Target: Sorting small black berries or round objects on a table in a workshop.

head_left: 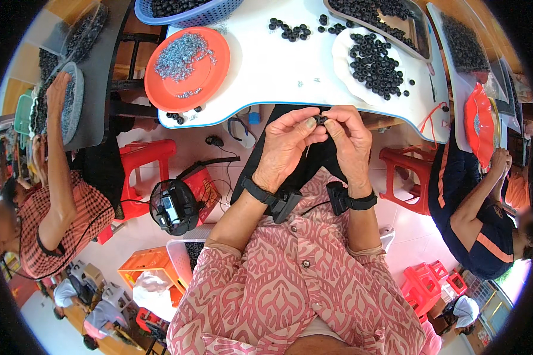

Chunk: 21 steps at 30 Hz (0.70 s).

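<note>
The room has a pale pink tiled floor [404, 229], its far parts bent and blurred toward the rim. On it stands the white, blue-edged table [266, 77], its far edge cut off above. Co-workers sit off its left [71, 204] and right [482, 236] ends, red stools [148, 158] nearby. A blue basket [189, 18] at the table's far left corner and a metal tray [391, 25] at the far right are both cropped. An orange plate [212, 80] with clear beads [182, 54] lies by the left edge; a white plate [342, 64] under black beads [373, 66], toward the right. Just off the near edge, around its middle, the left hand [285, 141] and right hand [352, 141] meet, each grip pinched closed, thumb against finger, on one small black piece [320, 119]; fingertips hide most of it.
</note>
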### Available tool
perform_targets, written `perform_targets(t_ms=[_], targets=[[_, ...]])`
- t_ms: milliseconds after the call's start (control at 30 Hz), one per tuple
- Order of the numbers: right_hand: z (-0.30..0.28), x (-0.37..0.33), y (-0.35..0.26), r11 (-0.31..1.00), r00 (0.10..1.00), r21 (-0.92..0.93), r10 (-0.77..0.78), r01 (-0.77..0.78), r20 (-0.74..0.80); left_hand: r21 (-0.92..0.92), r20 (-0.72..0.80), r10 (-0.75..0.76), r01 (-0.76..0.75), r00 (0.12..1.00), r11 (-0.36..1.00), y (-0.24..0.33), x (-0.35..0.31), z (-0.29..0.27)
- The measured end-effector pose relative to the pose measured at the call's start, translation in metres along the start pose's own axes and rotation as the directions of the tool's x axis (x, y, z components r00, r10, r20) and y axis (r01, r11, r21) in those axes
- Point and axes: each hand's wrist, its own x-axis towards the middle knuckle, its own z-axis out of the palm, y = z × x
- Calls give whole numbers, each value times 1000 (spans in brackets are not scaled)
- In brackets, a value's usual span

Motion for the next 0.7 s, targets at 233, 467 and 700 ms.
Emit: perform_targets(t_ms=[233,467,700], targets=[[1,0,-6,993,998,-102,-68,68,0,-8,7,20,-20,1000,1000,-1,-1,-1],[2,0,-4,988,995,-121,-97,94,-17,-64,12,-16,16,1000,998,1,0,1],[2,0,-3,984,994,-145,-111,107,-22,-87,16,-27,28,1000,996,0,0,1]])
